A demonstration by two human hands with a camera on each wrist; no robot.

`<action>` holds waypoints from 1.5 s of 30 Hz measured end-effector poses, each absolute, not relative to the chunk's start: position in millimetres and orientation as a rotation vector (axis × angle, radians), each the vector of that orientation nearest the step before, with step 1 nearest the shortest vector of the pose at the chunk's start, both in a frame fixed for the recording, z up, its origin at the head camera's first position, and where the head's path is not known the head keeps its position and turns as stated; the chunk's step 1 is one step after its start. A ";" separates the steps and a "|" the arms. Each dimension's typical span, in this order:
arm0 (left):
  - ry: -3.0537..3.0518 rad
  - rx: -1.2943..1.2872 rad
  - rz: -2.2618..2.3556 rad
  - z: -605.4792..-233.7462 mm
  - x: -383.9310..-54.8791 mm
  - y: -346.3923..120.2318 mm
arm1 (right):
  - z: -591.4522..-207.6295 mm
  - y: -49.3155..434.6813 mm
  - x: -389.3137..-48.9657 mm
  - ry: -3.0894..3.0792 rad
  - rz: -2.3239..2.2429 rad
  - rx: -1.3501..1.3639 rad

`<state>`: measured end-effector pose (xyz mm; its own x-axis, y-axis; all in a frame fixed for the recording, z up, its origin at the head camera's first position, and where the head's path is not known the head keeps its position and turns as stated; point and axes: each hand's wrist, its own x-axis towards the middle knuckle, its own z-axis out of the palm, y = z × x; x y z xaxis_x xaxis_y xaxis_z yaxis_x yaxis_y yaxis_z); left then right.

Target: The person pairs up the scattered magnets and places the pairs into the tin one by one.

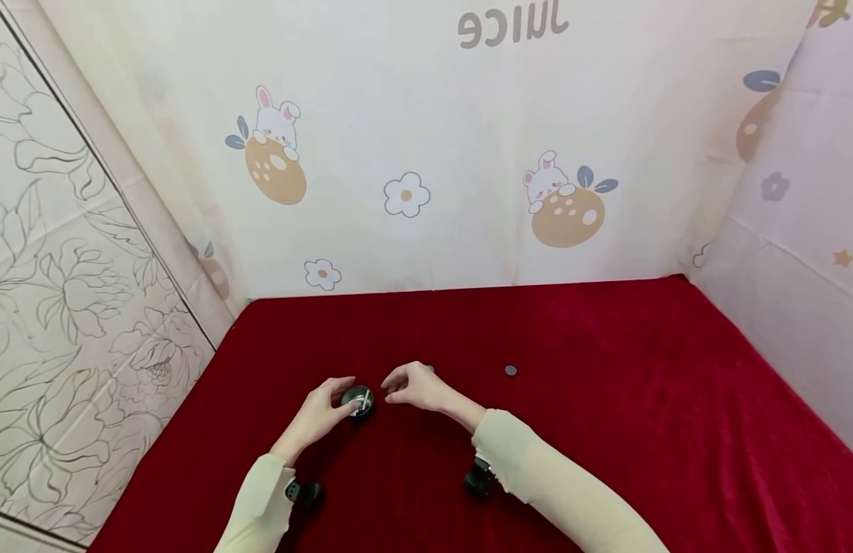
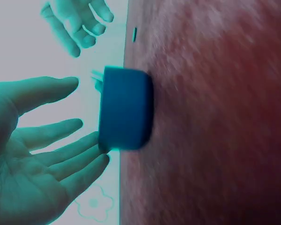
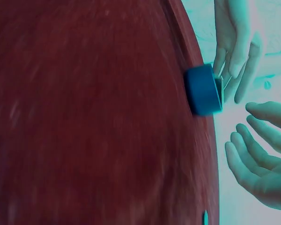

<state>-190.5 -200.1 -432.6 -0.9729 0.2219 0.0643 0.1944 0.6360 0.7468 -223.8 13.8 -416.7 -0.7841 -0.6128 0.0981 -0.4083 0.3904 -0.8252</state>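
Note:
A small round dark dish stands on the red cloth with something thin and shiny poking above its rim. Beside it is my left hand, thumb and fingers spread about its near and left sides. In the left wrist view the left hand has extended, parted fingers, with fingertips right at the wall of the dish. Just right of the dish hovers my right hand, fingers loosely bent with nothing visible between them. The right wrist view shows this right hand apart from the dish.
A flat grey disc lies on the red cloth to the right. Another grey disc is partly hidden behind the right hand. A printed curtain hangs along the back, and a flower-patterned panel borders the left.

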 end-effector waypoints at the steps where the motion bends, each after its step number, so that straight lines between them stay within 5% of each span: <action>1: 2.827 0.376 1.270 -431.5 -191.1 -197.4 | -416.3 19.0 -224.5 2.430 -1.329 -0.919; 18: 2.774 0.600 1.338 -425.8 -213.2 -146.4 | -409.9 104.7 -231.8 2.603 -1.199 -0.840; 45: 2.669 0.735 1.223 -428.6 -241.5 -109.6 | -417.8 174.2 -239.6 2.789 -1.165 -0.689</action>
<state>-241.5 -109.6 -428.6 -0.8760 0.4731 0.0942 0.3804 0.5573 0.7380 -239.6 174.2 -417.8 -0.9004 -0.4154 0.1296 -0.3841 0.6188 -0.6852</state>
